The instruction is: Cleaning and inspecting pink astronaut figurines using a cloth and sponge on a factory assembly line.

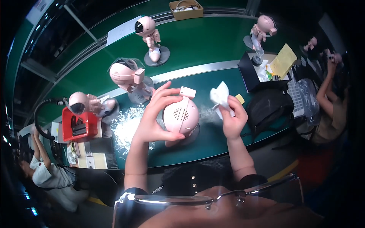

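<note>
Gripping pink robot head (pixel 181 114) w/ left hand (pixel 154 116), just above green bench (pixel 213 41); right hand (pixel 232 121) pinched shut on white wipe (pixel 220 97) beside it. Risk: rounded shell could slip, dropping onto bench.

One head view, looking steeply down.

We look from our head onto the green surface (pixel 213 41), facing forward across it; our hands (pixel 156 114) sit close under the lens at mid-frame, our forearms rising from the lower edge. The fisheye bends the surface's edges toward the rim, where seated people appear at both sides.
</note>
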